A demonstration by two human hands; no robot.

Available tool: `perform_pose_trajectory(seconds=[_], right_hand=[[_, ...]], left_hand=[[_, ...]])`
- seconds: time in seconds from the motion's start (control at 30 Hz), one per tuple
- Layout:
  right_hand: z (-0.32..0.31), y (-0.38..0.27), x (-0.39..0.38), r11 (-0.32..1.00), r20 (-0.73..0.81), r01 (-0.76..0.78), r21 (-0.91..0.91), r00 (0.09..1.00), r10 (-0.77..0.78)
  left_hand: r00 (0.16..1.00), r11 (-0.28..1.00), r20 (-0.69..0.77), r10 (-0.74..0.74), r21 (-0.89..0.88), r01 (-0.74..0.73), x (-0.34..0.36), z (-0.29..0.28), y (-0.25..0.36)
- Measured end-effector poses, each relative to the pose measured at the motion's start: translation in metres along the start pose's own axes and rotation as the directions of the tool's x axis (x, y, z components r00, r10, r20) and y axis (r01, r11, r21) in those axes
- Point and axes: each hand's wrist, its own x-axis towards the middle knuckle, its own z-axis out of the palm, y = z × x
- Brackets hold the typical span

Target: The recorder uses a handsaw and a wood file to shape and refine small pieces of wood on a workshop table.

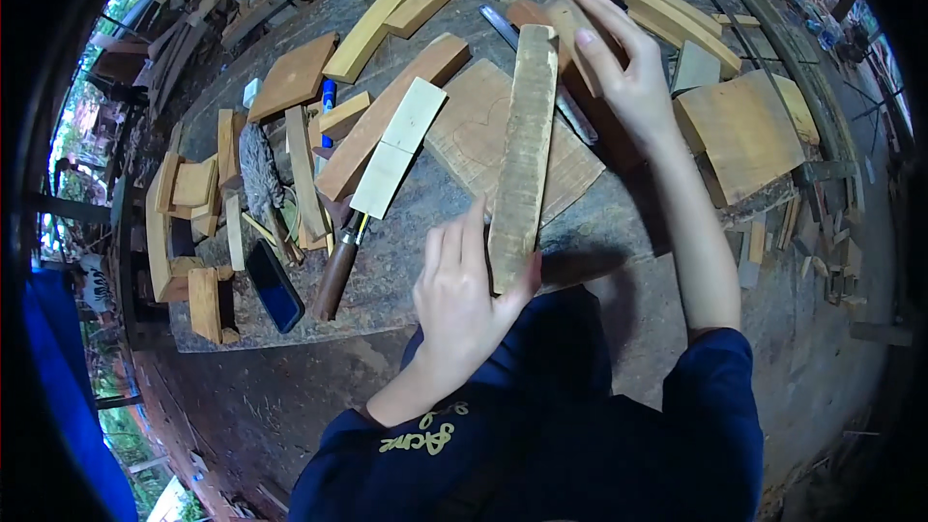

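A long, rough, grey-brown wooden strip (523,159) stands out in front of me, its far end raised toward the camera. My left hand (459,271) grips its near end, fingers along the left side and thumb on the right. Just beyond the far end, my right hand (628,63) has thumb and fingers round a small brown wood block (572,39), partly hidden by the hand. Under the strip lies a flat square board (474,121) with a curved pencil line. A long metal tool (577,119) lies beside the strip, partly covered by it.
On the bench (387,275) to the left lie a chisel with a brown handle (336,275), a pale block (398,150), a phone (274,287), a brush (259,169) and a blue marker (329,106). Long planks (406,5) lie at the back, a thick block (739,135) at right.
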Motion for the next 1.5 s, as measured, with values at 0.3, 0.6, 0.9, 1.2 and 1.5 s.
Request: perform_pose_trajectory(seconds=[0.3,0.6,0.9,1.2,1.5], right_hand=[[0.000,-0.009,0.020,0.943,0.431,0.228,-0.241,0.896,-0.107],[-0.008,-0.083,-0.035,0.987,0.652,0.161,0.007,0.748,-0.127],[0.004,-0.060,-0.016,0.960,0.715,0.279,-0.023,0.676,-0.180],[0.011,0.023,0.051,0.924,0.523,0.308,-0.228,0.839,-0.151],[0.011,-0.119,-0.062,0.944,0.697,0.049,0.325,0.663,-0.274]], left_hand=[[0.996,0.809,-0.089,-0.007,-0.586,-0.046,-0.029,0.076,-0.037],[0.977,0.904,-0.213,-0.019,-0.422,-0.074,-0.033,0.096,-0.038],[0.920,0.952,-0.349,0.180,-0.174,-0.252,-0.020,0.088,-0.030],[0.962,0.881,-0.272,0.016,-0.451,-0.142,-0.029,0.098,-0.031],[0.960,0.856,-0.277,-0.043,-0.505,-0.107,-0.034,0.100,-0.031]])
